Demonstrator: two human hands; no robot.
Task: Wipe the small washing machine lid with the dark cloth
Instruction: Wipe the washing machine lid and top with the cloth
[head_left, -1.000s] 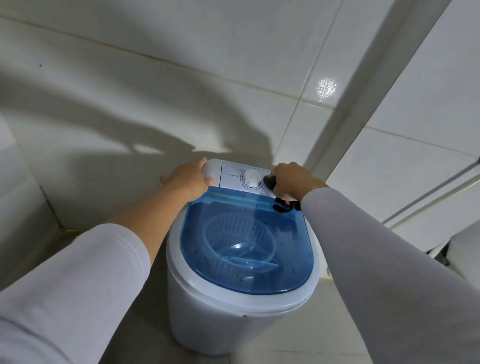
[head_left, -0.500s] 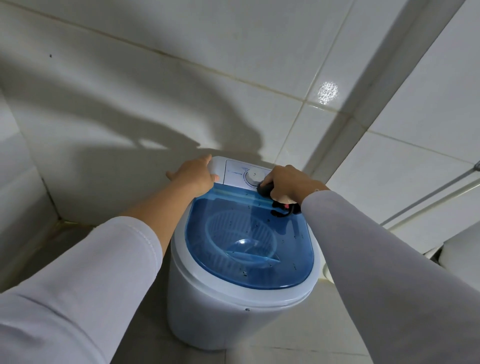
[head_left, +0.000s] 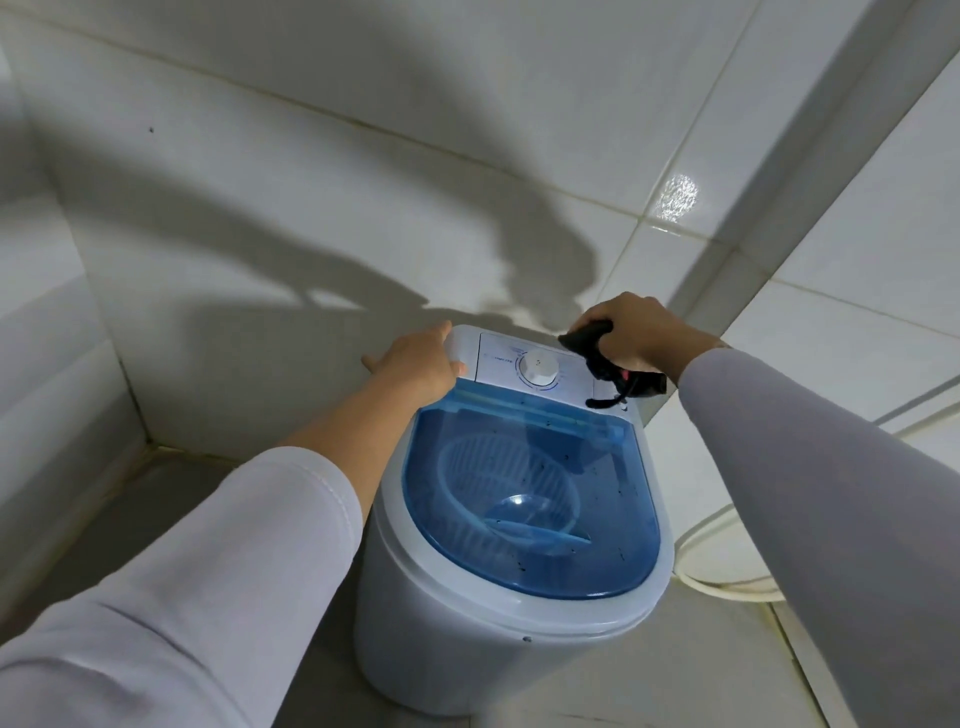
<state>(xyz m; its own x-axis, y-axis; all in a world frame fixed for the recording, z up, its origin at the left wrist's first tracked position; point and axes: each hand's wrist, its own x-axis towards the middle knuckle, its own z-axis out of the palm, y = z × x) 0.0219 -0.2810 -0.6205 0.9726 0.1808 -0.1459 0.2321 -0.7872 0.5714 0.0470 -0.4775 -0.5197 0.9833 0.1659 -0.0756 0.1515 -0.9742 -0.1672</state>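
Note:
A small white washing machine (head_left: 467, 639) stands on the tiled floor. Its translucent blue lid (head_left: 530, 499) is closed and flecked with dark specks, and a basket shows through it. Behind the lid is a white control panel with a round dial (head_left: 538, 368). My left hand (head_left: 418, 361) grips the panel's back left corner. My right hand (head_left: 636, 332) is closed on the dark cloth (head_left: 602, 358), just above the panel's right end; part of the cloth dangles down onto the panel.
White tiled walls close in behind and on both sides, with a corner at the left. A cream hose (head_left: 727, 584) curls on the floor right of the machine. White sleeves cover both forearms.
My right hand has moved with the cloth from the dial out to the panel's right end and risen slightly. My left hand keeps its hold on the back left corner.

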